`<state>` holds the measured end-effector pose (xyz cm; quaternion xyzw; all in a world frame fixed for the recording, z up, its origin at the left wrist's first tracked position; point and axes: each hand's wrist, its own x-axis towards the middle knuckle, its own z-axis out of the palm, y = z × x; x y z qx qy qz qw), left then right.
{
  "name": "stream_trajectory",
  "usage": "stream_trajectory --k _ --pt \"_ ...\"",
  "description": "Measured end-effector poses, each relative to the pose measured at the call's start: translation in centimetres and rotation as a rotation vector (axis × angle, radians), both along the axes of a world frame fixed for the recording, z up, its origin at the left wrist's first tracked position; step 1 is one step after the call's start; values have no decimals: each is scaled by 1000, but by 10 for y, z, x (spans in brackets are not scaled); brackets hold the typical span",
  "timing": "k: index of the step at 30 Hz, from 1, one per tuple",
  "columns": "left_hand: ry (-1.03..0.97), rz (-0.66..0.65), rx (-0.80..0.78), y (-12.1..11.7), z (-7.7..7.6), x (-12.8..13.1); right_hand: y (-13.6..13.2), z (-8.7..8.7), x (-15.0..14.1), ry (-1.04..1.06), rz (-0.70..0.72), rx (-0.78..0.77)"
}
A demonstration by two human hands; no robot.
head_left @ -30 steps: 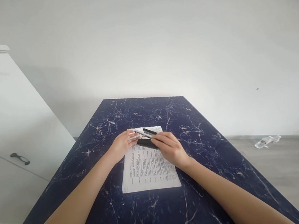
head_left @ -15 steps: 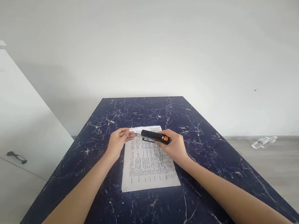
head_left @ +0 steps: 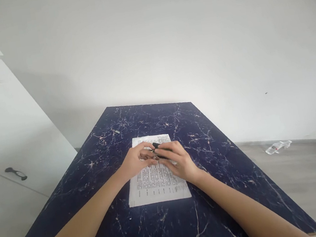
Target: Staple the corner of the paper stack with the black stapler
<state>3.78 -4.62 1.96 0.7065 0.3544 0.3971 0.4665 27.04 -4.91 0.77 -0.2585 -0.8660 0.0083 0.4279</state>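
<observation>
A black stapler (head_left: 156, 145) is held over the upper half of a stack of printed paper sheets (head_left: 159, 193), mostly covered by my fingers. My right hand (head_left: 182, 163) wraps around its body from the right, fingers across the top. From the left, my left hand (head_left: 135, 163) meets it, with curled fingertips pinching at its front end. A bit of metal shows between the fingertips, too small to make out clearly. The sheets lie flat on the dark blue marbled table (head_left: 158, 228).
A white cabinet (head_left: 13, 115) with a dark handle (head_left: 15, 174) stands at the left. On the floor to the right, a crumpled clear plastic wrapper (head_left: 278, 147) lies by the pale wall (head_left: 224, 46).
My hands have come closer together and slightly nearer to me. My right fingers have slid forward over the stapler, hiding its orange mark and most of its body.
</observation>
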Motion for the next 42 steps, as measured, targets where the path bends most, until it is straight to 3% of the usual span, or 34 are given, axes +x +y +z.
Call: stream_trajectory --k 4,9,13,15,18,23,33,42 --pt "39 -55 -1 -9 5 8 -7 -7 -3 -62 95 122" --pt "5 -22 28 -6 2 4 -5 -1 0 67 31 54" --pt "37 178 147 5 -3 -9 24 5 27 334 -292 -156" --pt "89 298 217 11 -4 -15 46 -1 51 412 -489 -309" --pt "130 437 252 19 -8 -20 74 -19 86 441 -597 -544" --pt "191 529 258 30 -14 -28 91 -42 108 459 -612 -662" --pt "221 776 198 53 -24 -63 89 -43 95 440 -567 -617" --pt "234 752 119 61 -34 -72 83 -41 86 400 -504 -579"
